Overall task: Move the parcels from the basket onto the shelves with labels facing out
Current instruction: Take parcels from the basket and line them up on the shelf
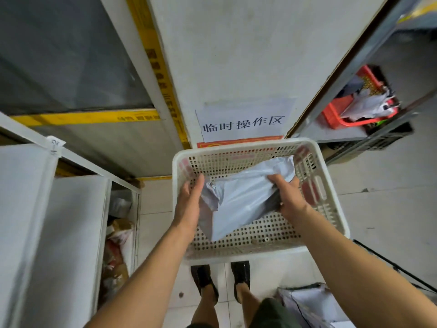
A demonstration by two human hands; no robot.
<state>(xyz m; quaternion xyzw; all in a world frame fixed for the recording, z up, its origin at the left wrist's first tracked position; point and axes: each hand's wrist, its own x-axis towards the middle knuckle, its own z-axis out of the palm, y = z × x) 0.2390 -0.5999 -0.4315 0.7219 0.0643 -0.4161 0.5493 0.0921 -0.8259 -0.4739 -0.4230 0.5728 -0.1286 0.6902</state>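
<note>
Both hands are inside the white basket [335, 223] at the centre of the frame. The left hand [189, 204] presses with nearly straight fingers against the left edge of a grey parcel [238, 202]. The right hand [287, 195] grips its right edge with curled fingers. I see no other parcel in the basket, so this looks like the last one there. No label is visible on it. The white shelves [71, 233] at the lower left already hold some packages [118, 233]. More grey bags [305, 301] lie at the lower right.
</note>
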